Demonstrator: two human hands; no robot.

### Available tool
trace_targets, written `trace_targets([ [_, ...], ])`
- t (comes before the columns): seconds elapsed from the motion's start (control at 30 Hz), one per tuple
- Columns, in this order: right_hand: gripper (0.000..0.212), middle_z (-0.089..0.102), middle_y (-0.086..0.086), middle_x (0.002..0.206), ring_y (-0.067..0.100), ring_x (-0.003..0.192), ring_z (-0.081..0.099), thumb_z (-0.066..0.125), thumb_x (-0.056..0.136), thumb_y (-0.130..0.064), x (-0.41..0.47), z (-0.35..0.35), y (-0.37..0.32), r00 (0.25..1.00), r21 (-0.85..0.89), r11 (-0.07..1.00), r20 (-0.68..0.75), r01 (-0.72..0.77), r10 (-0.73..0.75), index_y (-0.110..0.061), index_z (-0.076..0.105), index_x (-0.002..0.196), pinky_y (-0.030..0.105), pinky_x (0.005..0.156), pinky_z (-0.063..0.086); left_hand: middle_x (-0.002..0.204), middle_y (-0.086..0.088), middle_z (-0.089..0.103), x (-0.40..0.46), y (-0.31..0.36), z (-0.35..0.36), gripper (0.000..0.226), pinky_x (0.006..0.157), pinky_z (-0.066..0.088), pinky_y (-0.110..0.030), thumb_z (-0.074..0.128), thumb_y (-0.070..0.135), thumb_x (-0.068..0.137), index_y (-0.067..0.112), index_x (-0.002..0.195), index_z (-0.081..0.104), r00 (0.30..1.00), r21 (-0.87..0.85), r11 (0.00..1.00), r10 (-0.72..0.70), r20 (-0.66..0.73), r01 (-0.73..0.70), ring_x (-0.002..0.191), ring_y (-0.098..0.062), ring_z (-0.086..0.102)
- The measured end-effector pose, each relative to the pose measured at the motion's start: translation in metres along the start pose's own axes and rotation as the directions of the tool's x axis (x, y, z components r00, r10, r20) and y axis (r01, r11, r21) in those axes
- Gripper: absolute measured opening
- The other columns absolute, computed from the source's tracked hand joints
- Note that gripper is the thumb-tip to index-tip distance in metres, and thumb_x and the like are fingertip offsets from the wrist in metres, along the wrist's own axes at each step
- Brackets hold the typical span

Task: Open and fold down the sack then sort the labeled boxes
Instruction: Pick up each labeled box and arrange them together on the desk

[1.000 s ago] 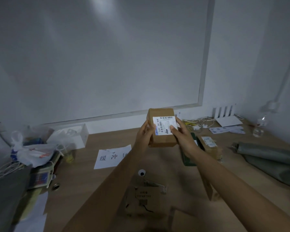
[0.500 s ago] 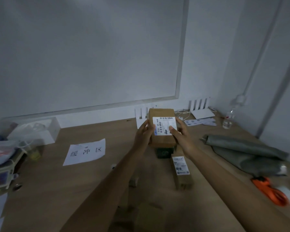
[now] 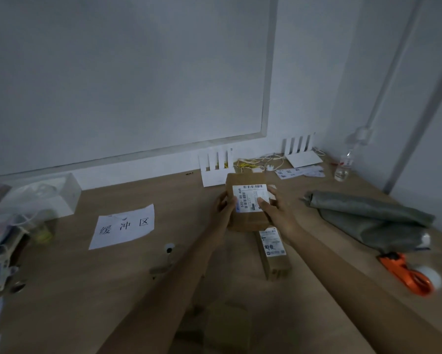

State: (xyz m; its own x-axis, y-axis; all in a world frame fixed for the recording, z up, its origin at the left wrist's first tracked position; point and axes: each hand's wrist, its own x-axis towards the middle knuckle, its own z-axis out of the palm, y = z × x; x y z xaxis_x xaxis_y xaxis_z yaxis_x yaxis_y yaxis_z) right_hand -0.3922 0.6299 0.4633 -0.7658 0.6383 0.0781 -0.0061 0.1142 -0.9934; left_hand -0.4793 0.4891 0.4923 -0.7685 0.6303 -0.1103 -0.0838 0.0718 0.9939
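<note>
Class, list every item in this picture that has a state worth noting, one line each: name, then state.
Labeled box: held above the table, label facing the camera.
Left hand: gripping the box's left edge.
Right hand: gripping its right side, thumb on the label.
Long box: lying flat, label up.
Gray sack: lying folded on the table.
Water bottle: upright.

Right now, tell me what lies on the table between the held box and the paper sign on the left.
Nothing visible does. The held box sits in the left hand and right hand, and the bare table runs clear to the paper sign. The small white camera sits nearer, off that line.
</note>
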Motion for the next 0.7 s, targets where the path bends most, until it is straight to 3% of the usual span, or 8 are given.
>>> trace_targets([
  [0.1, 0.039, 0.064, 0.005, 0.12, 0.02, 0.107, 0.063, 0.059, 0.093, -0.02, 0.002, 0.013, 0.007, 0.999, 0.034, 0.999, -0.025, -0.039, 0.04, -0.019, 0.05, 0.131, 0.025, 0.079, 0.057, 0.129, -0.007, 0.06, 0.007, -0.009, -0.011, 0.043, 0.052, 0.053, -0.012, 0.052, 0.028, 0.096, 0.013, 0.137, 0.047, 0.999, -0.024, 0.999, -0.037, 0.019, 0.037, 0.09, -0.008, 0.061],
  [0.23, 0.038, 0.065, 0.008, 0.12, 0.023, 0.108, 0.065, 0.059, 0.094, -0.023, 0.007, 0.027, 0.033, 0.996, 0.062, 0.994, 0.026, -0.088, 0.086, -0.021, 0.049, 0.13, 0.043, 0.089, 0.055, 0.131, -0.009, 0.058, 0.013, -0.022, -0.018, 0.043, 0.071, 0.053, -0.022, 0.048, 0.029, 0.098, 0.015, 0.138, 0.044, 0.995, -0.019, 0.995, -0.096, 0.009, 0.096, 0.112, -0.022, 0.058],
  [0.3, 0.044, 0.065, 0.006, 0.12, 0.021, 0.109, 0.064, 0.059, 0.094, -0.024, 0.009, 0.03, 0.047, 0.992, 0.08, 0.989, 0.021, -0.127, 0.126, -0.019, 0.045, 0.136, 0.036, 0.087, 0.057, 0.132, -0.01, 0.057, 0.015, -0.033, -0.019, 0.038, 0.075, 0.051, -0.022, 0.046, 0.029, 0.099, 0.017, 0.135, 0.045, 0.994, -0.003, 0.994, -0.113, 0.01, 0.113, 0.109, -0.02, 0.059],
  [0.4, 0.042, 0.061, 0.005, 0.12, 0.013, 0.103, 0.063, 0.056, 0.095, -0.019, 0.015, 0.03, 0.063, 0.988, 0.054, 0.987, 0.034, -0.15, 0.148, -0.016, 0.044, 0.135, 0.018, 0.072, 0.056, 0.13, -0.012, 0.058, 0.023, -0.049, -0.017, 0.038, 0.078, 0.052, -0.026, 0.045, 0.027, 0.099, 0.015, 0.135, 0.045, 0.985, -0.002, 0.985, -0.171, -0.014, 0.171, 0.114, -0.026, 0.058],
  [0.57, 0.043, 0.061, 0.003, 0.113, 0.013, 0.094, 0.063, 0.057, 0.094, -0.015, 0.032, 0.029, 0.091, 0.975, 0.023, 0.976, 0.035, -0.218, 0.217, -0.012, 0.042, 0.135, 0.014, 0.064, 0.055, 0.108, 0.0, 0.063, 0.045, -0.081, -0.009, 0.027, 0.078, 0.052, -0.027, 0.049, 0.032, 0.097, 0.021, 0.122, 0.055, 0.962, 0.005, 0.966, -0.257, -0.087, 0.259, 0.092, -0.014, 0.06],
  [0.7, 0.044, 0.062, 0.004, 0.12, 0.016, 0.105, 0.061, 0.058, 0.094, -0.018, 0.043, 0.027, 0.119, 0.955, 0.03, 0.957, 0.076, -0.288, 0.285, -0.015, 0.043, 0.135, 0.017, 0.073, 0.053, 0.109, 0.001, 0.068, 0.066, -0.111, -0.009, 0.006, 0.092, 0.054, -0.041, 0.054, 0.036, 0.094, 0.038, 0.098, 0.058, 0.942, 0.033, 0.95, -0.304, -0.141, 0.312, 0.097, -0.016, 0.065],
])
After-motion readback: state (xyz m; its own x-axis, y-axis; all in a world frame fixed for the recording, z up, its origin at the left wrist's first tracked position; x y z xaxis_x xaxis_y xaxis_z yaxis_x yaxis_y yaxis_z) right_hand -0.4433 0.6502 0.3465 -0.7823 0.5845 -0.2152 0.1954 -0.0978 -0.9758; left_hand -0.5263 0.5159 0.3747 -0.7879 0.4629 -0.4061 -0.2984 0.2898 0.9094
